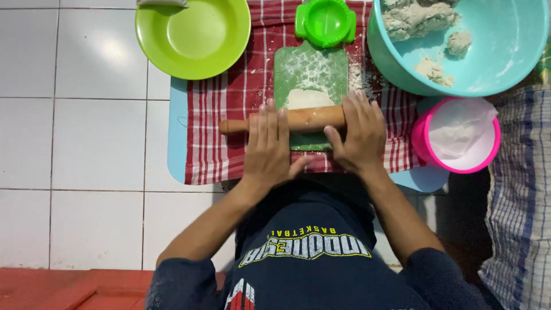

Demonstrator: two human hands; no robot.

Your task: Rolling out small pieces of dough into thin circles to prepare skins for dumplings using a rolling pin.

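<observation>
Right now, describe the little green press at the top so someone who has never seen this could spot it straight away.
Start at the red checked cloth on the white tiled floor. On it lies a floured green board, and the round press sits just beyond the board's far edge, between the lime plate and the teal bowl. It alone is bright green with small square tabs on its sides.

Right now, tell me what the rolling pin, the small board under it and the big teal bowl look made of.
Rolling pin: apparently wood, tan and smooth with a slight sheen.
Small board: likely green plastic, matte, dusted with flour.
Teal bowl: probably plastic, with a uniform glossy colour and thin rim.
</observation>
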